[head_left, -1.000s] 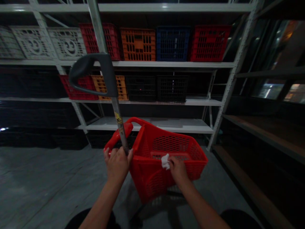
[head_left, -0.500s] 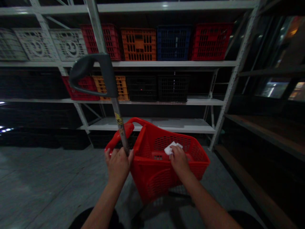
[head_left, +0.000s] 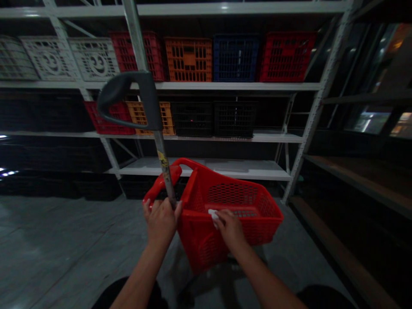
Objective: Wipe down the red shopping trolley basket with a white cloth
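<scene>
A small red plastic shopping cart with mesh sides stands in front of me. My left hand is closed round the near end of its red push handle, against the foot of a metal pole. The pole rises slanting to the left and carries a grey plastic loop grip. At the near rim of the basket, my right hand pinches a crumpled white wipe. The wipe touches the rim, and the fingers partly cover it.
White metal shelving stands behind the cart, with an orange crate, a blue crate, red crates and black crates on it. A darker rack runs along the right. Grey floor lies at the left.
My right hand has moved left and slightly down with the wipe, from over the basket to its near rim. My left hand stays on the cart handle.
</scene>
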Demonstrator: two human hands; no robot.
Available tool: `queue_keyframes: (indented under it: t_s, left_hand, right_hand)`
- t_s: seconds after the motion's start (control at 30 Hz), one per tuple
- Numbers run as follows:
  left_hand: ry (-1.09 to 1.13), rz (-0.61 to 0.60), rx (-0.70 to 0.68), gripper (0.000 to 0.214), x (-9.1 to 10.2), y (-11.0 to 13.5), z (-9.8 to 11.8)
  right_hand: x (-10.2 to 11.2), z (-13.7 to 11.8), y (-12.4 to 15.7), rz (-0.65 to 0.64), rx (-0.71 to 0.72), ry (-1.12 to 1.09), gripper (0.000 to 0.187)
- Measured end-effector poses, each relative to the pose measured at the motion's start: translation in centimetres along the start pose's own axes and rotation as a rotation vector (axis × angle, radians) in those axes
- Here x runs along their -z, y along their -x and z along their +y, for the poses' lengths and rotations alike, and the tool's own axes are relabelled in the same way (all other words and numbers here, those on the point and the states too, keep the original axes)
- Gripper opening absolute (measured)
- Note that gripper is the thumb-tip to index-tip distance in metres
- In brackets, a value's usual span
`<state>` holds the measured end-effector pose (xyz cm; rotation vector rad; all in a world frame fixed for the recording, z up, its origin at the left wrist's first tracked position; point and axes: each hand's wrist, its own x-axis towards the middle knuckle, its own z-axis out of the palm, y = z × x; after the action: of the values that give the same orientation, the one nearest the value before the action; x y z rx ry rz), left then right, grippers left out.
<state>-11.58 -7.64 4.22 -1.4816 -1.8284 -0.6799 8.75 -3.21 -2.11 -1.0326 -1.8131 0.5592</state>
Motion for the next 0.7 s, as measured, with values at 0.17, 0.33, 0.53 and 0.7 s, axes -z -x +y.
queue_keyframes:
  t_s: [0.17,0.33,0.53,0.7]
  left_hand:
    - [0.017,-0.010,0.020,0.032,0.1,0.0,0.1]
    - [0.018,-0.009,0.010,0.033,0.2,0.1,0.1]
    - [-0.030,0.016,0.006,0.029,0.2,0.1,0.1]
    - [-0.038,0.013,-0.008,0.026,-0.1,0.0,-0.2]
  right_hand:
    - [0.3,0.0,-0.1,0.007,-0.017,-0.004,0.017]
    - [0.8,-0.9,-0.7,0.012,0.021,0.087,0.016]
    - [-2.2,-4.7,-2.4,-0.028,0.187,0.125,0.022]
    - [-2.7,-4.0,-2.6,-0.063,0.208,0.175,0.013]
